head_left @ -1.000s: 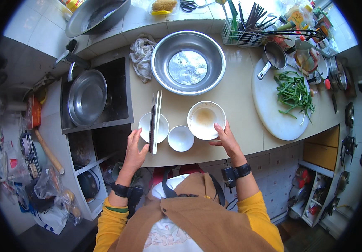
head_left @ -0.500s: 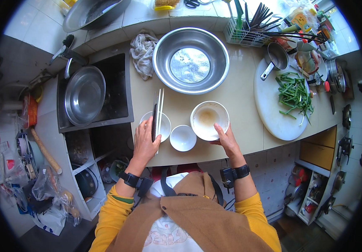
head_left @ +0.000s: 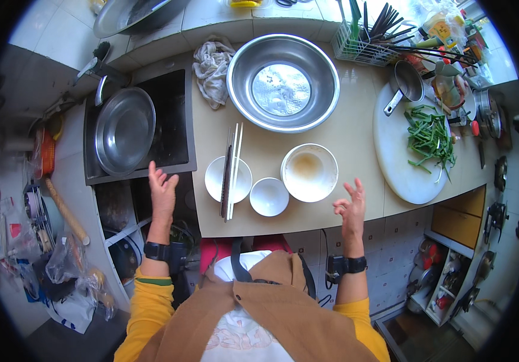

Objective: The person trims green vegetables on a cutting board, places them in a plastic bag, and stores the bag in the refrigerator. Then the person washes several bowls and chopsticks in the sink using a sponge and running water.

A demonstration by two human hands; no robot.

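My left hand [head_left: 163,193] hovers by the sink's front corner, holding nothing, fingers apart. To its right, several chopsticks [head_left: 233,175], dark and pale, rest across a white bowl [head_left: 212,181]. Beside that bowl stands a small white bowl [head_left: 269,198]. A larger white bowl [head_left: 292,192] with brownish residue inside sits to the right of the small one. Just right of the larger bowl, my right hand [head_left: 352,211] is raised, empty, with its fingers apart and some of them bent.
A big steel basin [head_left: 235,78] stands behind the bowls, next to a crumpled cloth [head_left: 212,72]. In the dark sink [head_left: 172,120] leans a steel pan [head_left: 125,131]. On the right, a round white board [head_left: 395,169] holds cut greens [head_left: 429,136] and a small saucepan [head_left: 407,81].
Both hands have let go: the left released the chopsticks on the left bowl and moved left, the right released the larger bowl and drew off to the right.
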